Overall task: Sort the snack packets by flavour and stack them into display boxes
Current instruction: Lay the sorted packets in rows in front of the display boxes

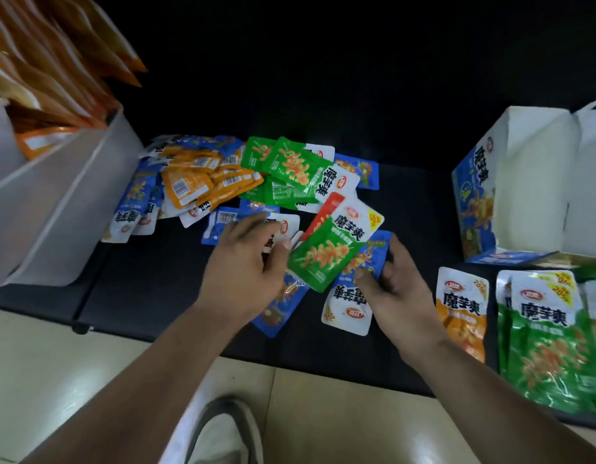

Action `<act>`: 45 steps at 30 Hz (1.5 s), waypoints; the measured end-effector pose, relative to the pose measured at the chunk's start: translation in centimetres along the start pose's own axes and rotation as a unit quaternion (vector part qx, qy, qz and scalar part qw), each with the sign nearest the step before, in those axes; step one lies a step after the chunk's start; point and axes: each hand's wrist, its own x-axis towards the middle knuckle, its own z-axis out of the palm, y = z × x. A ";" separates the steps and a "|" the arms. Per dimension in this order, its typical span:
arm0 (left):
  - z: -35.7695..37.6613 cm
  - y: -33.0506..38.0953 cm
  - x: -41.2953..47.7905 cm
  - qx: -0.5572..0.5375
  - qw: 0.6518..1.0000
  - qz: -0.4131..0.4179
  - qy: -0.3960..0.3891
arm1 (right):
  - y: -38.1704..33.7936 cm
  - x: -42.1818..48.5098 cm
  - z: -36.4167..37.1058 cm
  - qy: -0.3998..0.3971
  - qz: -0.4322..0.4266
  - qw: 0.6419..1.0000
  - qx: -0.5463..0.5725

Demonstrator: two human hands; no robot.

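Two bare hands, the left hand [246,266] and the right hand [398,286], at centre frame. One open blue-and-white display box [524,192] at right. Two translucent plastic bins [65,209] at left. One orange packet [462,313] at lower right beside one stack of green packets [544,346]. The mixed packet pile [249,182] at centre holds too many overlapping packets to count.
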 end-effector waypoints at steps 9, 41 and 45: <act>-0.3 -3.1 -3.7 0.228 0.971 0.063 -0.033 | 0.2 0.2 -0.1 -0.010 0.003 1.000 -0.005; 2.0 15.9 -8.6 -0.394 0.895 -0.117 -0.176 | -2.6 -9.2 -8.3 0.164 -0.025 0.980 0.112; 4.1 18.3 -7.9 -0.339 0.910 -0.133 -0.198 | -2.2 -11.0 -11.0 0.234 0.031 0.958 0.160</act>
